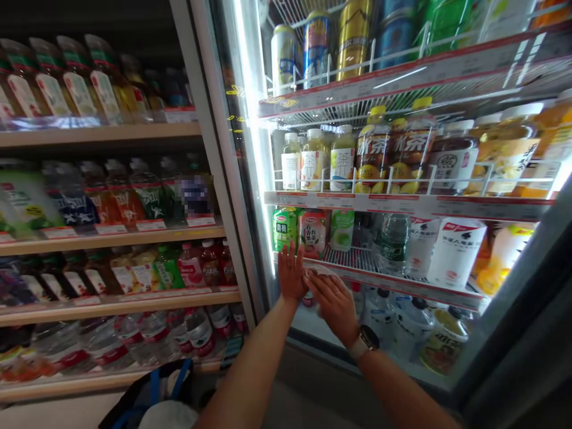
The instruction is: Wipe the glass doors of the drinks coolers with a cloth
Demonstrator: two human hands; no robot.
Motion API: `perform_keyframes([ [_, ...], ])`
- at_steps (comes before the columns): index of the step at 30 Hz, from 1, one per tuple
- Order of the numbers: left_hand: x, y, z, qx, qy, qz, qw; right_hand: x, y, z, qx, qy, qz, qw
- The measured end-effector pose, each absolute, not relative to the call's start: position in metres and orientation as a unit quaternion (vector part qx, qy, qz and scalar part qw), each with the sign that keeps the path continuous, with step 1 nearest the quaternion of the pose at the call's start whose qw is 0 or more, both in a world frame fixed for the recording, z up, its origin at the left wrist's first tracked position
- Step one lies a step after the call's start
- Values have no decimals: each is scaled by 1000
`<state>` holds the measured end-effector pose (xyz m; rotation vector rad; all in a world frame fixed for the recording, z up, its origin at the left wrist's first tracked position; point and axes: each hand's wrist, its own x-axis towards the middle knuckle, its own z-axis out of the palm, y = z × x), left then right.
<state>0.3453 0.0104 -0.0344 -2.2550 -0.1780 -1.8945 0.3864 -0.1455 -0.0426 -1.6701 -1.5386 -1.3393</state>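
In front of the open drinks fridge, my left hand [292, 275] is raised with its fingers stretched upward and apart. My right hand [334, 302], with a watch [368, 338] on its wrist, presses its fingertips against the edge of the left palm. A thin white cloth [322, 271], perhaps a tissue, shows under and behind the right fingers. Just beyond the hands stand a green drink carton [286, 229] and a red drink carton [313, 232] on a wire shelf. Neither carton is visibly held.
Fridge shelves hold cans [353, 42], tea bottles [373, 149] and white pouches [456, 253]. Bottled drinks [105, 83] fill wooden shelves [102, 136] on the left. A frame post [223, 161] divides the two. A dark bag with blue straps [154, 387] is below.
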Motion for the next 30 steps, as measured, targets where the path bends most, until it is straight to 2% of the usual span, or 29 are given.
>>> perform_keyframes([
  [4,345,10,-33,-761,-53,-639,95,393,-160,-60,-595,-600,-489,215],
  [8,345,9,-32,-758,-54,-643,95,401,-178,-49,-607,-604,-481,189],
  [11,345,9,-33,-760,-55,-641,95,408,-196,-17,-642,-522,-516,224],
  [15,346,10,-35,-762,-57,-638,93,423,-218,28,-644,-354,-596,322],
  [19,346,11,-37,-764,-59,-637,89,427,-218,33,-630,-324,-606,361],
  [22,346,11,-37,-766,-62,-634,86,420,-207,10,-628,-400,-577,335],
  [27,345,10,-34,-762,-52,-639,86,410,-197,-36,-615,-553,-508,239],
  [30,345,10,-32,-765,-53,-636,84,412,-202,-46,-606,-593,-494,194],
])
